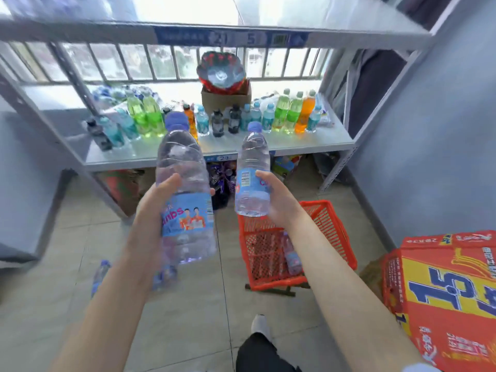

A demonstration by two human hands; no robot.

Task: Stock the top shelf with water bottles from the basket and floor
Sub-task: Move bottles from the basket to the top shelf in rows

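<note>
Clear plastic large water bottle with blue cap (185, 189) wrapped in left fingers (171, 181); smaller clear blue-capped bottle (252, 178) wrapped in right fingers (264, 175). Grey metal top shelf (80, 28) well above both. Likely risk: on one-handed lift, heavy large bottle slips or clips shelf edge.

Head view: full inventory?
large water bottle: 1, clear, blue cap, held centre left
small water bottle: 1, clear, blue cap, held centre
basket: 1, red, floor right
basket bottle: 1, clear, inside basket
floor bottles: at least 2, blurred, lower left
shelf drinks: many, green, orange, teal, dark, middle shelf
cardboard box: 1, brown, behind drinks
cartons: stack, red-yellow, lower right
top shelf: 1, grey, overhead
left hand: grips large bottle
right hand: grips small bottle
</note>
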